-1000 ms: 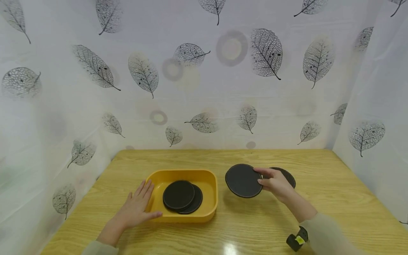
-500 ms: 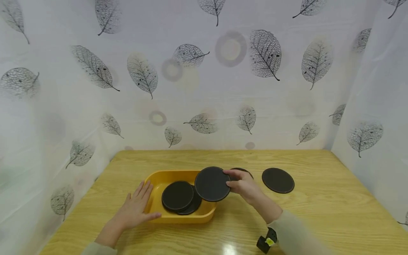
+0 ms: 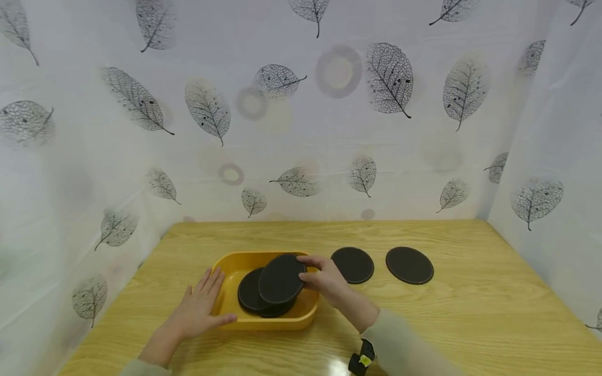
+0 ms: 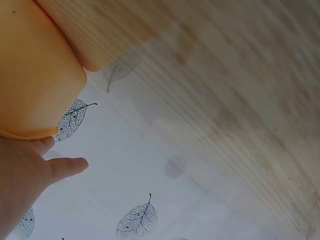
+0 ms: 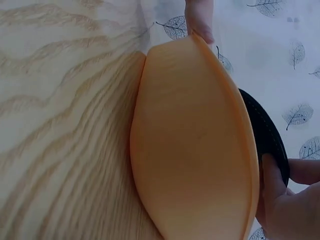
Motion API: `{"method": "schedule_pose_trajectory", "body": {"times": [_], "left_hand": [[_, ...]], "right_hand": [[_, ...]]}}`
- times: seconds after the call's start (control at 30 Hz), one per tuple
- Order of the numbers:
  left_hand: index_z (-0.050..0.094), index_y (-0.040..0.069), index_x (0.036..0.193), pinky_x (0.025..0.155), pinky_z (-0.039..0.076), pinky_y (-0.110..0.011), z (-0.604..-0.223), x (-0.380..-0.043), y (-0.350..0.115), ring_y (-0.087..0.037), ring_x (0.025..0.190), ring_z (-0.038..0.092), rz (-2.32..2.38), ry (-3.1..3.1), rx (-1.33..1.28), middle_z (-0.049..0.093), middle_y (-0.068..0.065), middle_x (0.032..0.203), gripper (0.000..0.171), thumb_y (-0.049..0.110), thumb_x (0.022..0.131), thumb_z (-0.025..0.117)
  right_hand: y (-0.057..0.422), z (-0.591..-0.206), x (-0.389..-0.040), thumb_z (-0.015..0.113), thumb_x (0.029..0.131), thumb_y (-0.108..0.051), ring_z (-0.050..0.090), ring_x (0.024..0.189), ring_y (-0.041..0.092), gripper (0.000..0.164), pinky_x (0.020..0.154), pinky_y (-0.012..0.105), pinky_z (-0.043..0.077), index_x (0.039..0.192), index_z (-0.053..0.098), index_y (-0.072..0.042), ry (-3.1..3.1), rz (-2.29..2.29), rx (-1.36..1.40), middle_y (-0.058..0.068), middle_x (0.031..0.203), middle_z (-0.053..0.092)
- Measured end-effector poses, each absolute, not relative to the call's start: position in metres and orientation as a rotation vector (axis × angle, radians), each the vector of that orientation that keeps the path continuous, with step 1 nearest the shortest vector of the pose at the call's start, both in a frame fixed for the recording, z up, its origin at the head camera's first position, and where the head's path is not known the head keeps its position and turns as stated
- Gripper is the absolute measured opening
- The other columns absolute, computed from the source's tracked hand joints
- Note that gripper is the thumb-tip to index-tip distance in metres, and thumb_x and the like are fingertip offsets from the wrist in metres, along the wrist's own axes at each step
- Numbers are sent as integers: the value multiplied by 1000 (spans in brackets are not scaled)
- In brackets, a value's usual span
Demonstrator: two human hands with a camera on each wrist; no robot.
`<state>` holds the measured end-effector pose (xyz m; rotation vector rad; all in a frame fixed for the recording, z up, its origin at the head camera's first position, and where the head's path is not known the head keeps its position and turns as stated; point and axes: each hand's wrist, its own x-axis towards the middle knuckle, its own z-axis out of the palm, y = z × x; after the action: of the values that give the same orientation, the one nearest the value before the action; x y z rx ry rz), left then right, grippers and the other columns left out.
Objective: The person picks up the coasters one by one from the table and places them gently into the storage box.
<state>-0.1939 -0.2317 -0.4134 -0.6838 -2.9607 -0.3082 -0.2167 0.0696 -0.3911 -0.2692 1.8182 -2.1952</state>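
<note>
Wooden table [image 3: 470,308], yellow tray [image 3: 263,325], two discs [image 3: 409,265]

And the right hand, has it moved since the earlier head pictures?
Yes, leftward: in the head view, the right hand has gone from right of the yellow tray to its right rim, with a black disc held over the tray.

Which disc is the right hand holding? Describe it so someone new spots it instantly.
On the wooden table sits a yellow tray. Over the tray, the right hand pinches a round black disc by its edge. Two similar discs lie in the tray and two more on the table to its right; only this one is held in a hand.
</note>
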Motion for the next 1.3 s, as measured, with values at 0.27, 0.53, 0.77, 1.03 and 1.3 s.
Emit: {"method": "schedule_pose_trajectory", "body": {"times": [0.27,0.53,0.77,1.03,1.3], "left_hand": [[24,-6,136,87,19,-68,-414,-194,-232,-39,129,11,-300,-2956,-688,16,-21,143,95,59,75,55],[24,-6,136,87,19,-68,-411,-195,-232,-39,129,11,-301,-2968,-688,16,-22,143,94,58,75,55],[24,-6,136,87,19,-68,-412,-194,-232,-39,129,10,-313,-2968,-693,16,-22,143,94,58,75,56],[24,-6,136,86,20,-68,-413,-194,-233,-39,129,11,-316,-2965,-690,17,-22,142,94,58,75,56],[25,-7,136,86,20,-68,-414,-195,-232,-40,129,12,-302,-2953,-694,17,-22,142,94,58,74,57]], "right_hand": [[55,-392,-216,51,84,6,60,81,18,45,75,33,49,128,40,7,1860,-2151,-282,23,123,40],[49,-392,-215,48,85,9,58,92,23,42,76,30,48,126,39,11,1767,-2200,-271,24,126,38],[52,-391,-212,48,87,6,48,108,36,42,78,33,48,126,37,12,1786,-2173,-307,27,128,35],[65,-383,-209,54,87,-3,47,107,36,41,80,36,46,125,43,7,2003,-2011,-474,21,120,44],[89,-382,-217,55,86,-6,50,104,32,41,77,39,46,124,45,6,2211,-1914,-492,23,118,46]]}}
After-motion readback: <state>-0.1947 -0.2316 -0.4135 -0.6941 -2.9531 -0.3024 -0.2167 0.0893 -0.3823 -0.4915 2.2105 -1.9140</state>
